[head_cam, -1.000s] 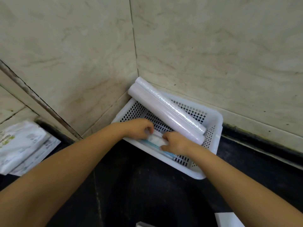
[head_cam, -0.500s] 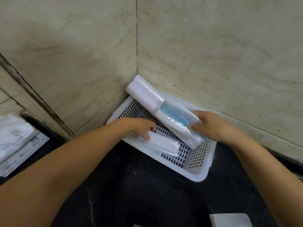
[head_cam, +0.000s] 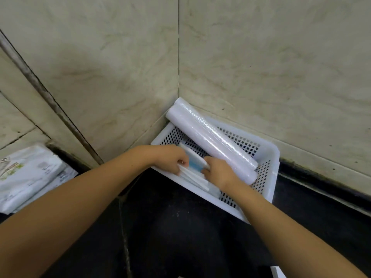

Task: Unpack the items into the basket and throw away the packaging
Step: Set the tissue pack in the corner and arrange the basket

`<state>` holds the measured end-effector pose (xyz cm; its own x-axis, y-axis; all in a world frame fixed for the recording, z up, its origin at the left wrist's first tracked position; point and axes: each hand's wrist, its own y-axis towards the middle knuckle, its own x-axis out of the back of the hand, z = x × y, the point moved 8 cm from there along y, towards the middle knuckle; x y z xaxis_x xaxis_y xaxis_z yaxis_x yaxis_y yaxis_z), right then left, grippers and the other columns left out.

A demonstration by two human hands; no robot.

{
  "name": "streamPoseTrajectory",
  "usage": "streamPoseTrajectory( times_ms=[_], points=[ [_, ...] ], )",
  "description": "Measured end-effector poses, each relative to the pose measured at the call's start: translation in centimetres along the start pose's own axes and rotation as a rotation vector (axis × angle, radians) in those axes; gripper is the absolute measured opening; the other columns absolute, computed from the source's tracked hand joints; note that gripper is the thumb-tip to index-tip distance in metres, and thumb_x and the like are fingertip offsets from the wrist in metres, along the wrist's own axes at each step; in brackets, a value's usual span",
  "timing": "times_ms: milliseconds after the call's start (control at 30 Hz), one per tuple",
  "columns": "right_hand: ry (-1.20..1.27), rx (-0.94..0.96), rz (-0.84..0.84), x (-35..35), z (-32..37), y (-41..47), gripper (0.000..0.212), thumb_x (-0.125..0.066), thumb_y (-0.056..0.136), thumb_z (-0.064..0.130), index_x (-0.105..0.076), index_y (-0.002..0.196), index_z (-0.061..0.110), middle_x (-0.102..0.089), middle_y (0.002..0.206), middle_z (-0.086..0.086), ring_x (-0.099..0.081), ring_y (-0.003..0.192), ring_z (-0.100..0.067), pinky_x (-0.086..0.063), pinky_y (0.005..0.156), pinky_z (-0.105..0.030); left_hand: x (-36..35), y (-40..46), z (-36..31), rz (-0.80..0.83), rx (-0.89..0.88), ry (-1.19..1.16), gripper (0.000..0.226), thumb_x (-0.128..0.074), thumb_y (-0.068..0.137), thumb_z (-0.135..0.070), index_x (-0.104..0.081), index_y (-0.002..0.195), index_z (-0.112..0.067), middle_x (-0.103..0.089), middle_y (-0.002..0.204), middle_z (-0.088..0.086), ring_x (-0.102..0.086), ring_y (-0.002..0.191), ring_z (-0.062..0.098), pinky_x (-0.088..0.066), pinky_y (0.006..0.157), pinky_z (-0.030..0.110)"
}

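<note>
A white perforated basket [head_cam: 270, 155] sits in the corner where two marble walls meet. Two long white rolls wrapped in clear film [head_cam: 212, 137] lie diagonally in it, their upper ends sticking out over the rim. Along the basket's near side lie flat white packets [head_cam: 197, 178]. My left hand [head_cam: 170, 159] and my right hand [head_cam: 217, 170] both grip a flat blue-and-white packet [head_cam: 194, 160] standing on edge among them, one hand at each end.
White printed plastic packages [head_cam: 30, 175] lie on the dark floor at the left, against the wall. A white box corner [head_cam: 278, 272] shows at the bottom right edge. Dark floor stretches in front of the basket.
My right hand left the rolls, carried the blue packet down to the basket's near side, and my left hand has taken its other end. The view shifted slightly.
</note>
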<state>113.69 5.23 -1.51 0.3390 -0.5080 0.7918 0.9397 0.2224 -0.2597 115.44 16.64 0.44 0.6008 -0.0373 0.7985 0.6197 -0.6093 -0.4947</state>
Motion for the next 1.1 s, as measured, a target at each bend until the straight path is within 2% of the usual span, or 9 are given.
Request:
streamPoseTrajectory(
  times_ms=[133,200,267,333,500,600,800,933,1100],
  points=[
    [0.185,-0.072,0.330,-2.2,-0.2,0.4,0.029,-0.046,0.085,0.001,-0.054,0.072,0.026,-0.054,0.071,0.009,-0.048,0.066,-0.005,-0.041,0.062,-0.021,-0.1,0.5,0.1,-0.016,0.043,0.047,0.012,-0.056,0.082,-0.010,-0.054,0.071,-0.016,-0.052,0.072,0.000,-0.049,0.070,0.019,-0.037,0.065,0.030],
    [0.207,-0.113,0.367,-2.2,-0.7,0.3,0.013,-0.050,0.092,0.019,-0.062,0.095,0.021,-0.062,0.095,0.003,-0.057,0.087,-0.012,-0.048,0.086,-0.033,-0.7,1.0,0.0,0.011,0.083,0.080,0.021,-0.054,0.084,-0.009,-0.047,0.066,-0.019,-0.056,0.080,0.007,-0.054,0.077,0.024,-0.041,0.068,0.034],
    [0.220,-0.178,0.357,-1.3,-1.2,-0.1,0.049,-0.041,0.095,0.048,-0.049,0.131,0.016,-0.052,0.135,-0.004,-0.050,0.121,-0.023,-0.034,0.106,-0.038,-1.3,1.5,-0.1,0.046,0.120,0.110,0.009,-0.053,0.087,-0.009,-0.055,0.081,-0.016,-0.060,0.101,0.014,-0.058,0.092,0.030,-0.044,0.076,0.035],
    [0.169,-0.197,0.326,-0.4,-1.4,-0.3,0.066,-0.026,0.094,0.057,-0.034,0.143,0.013,-0.036,0.151,-0.008,-0.042,0.132,-0.026,-0.026,0.110,-0.038,-1.4,2.1,0.0,0.092,0.178,0.163,0.019,-0.053,0.090,-0.012,-0.058,0.108,-0.009,-0.058,0.113,0.013,-0.057,0.100,0.029,-0.044,0.080,0.033],
    [-0.102,-0.092,0.356,-0.8,-1.3,-1.8,0.053,-0.026,0.101,0.035,-0.021,0.148,0.010,-0.032,0.153,-0.013,-0.037,0.136,-0.028,-0.028,0.113,-0.038,0.1,3.0,-1.2,0.045,0.188,0.382,0.051,-0.066,0.082,-0.021,-0.044,0.127,-0.014,-0.049,0.127,0.007,-0.051,0.112,0.026,-0.047,0.087,0.037],
    [-0.123,-0.054,0.292,-1.2,-1.1,-2.4,0.048,-0.029,0.101,0.024,-0.025,0.146,0.007,-0.045,0.143,-0.018,-0.048,0.125,-0.030,-0.036,0.104,-0.036,-1.3,3.4,-1.5,0.070,0.147,0.350,0.071,-0.055,0.085,-0.009,-0.023,0.146,-0.022,-0.027,0.152,0.008,-0.031,0.136,0.029,-0.034,0.109,0.046],
    [0.031,0.062,0.035,3.3,-1.2,-6.1,0.035,-0.035,0.098,0.014,-0.055,0.126,0.009,-0.058,0.130,-0.011,-0.055,0.111,-0.025,-0.040,0.090,-0.027,-2.7,3.0,-1.3,0.166,0.238,0.240,0.060,-0.045,0.086,-0.006,-0.033,0.142,-0.023,-0.040,0.144,0.009,-0.043,0.126,0.028,-0.038,0.103,0.041],
    [0.002,0.015,-0.206,7.5,-3.2,-6.2,0.040,-0.040,0.096,0.015,-0.045,0.136,0.012,-0.048,0.140,-0.011,-0.052,0.119,-0.027,-0.041,0.097,-0.032,-1.0,2.5,-2.6,0.089,0.248,0.104,0.068,-0.042,0.086,-0.002,-0.021,0.149,-0.019,-0.026,0.155,0.010,-0.031,0.138,0.029,-0.030,0.112,0.043],
    [-0.290,-0.097,-0.233,5.8,-3.3,-2.7,0.044,-0.051,0.089,0.025,-0.040,0.128,0.009,-0.045,0.127,-0.016,-0.044,0.113,-0.032,-0.044,0.090,-0.044,2.0,1.8,-2.7,-0.146,0.292,0.056,0.032,-0.042,0.093,-0.009,-0.062,0.119,-0.009,-0.060,0.127,0.010,-0.056,0.113,0.026,-0.045,0.097,0.036]
  ],
)
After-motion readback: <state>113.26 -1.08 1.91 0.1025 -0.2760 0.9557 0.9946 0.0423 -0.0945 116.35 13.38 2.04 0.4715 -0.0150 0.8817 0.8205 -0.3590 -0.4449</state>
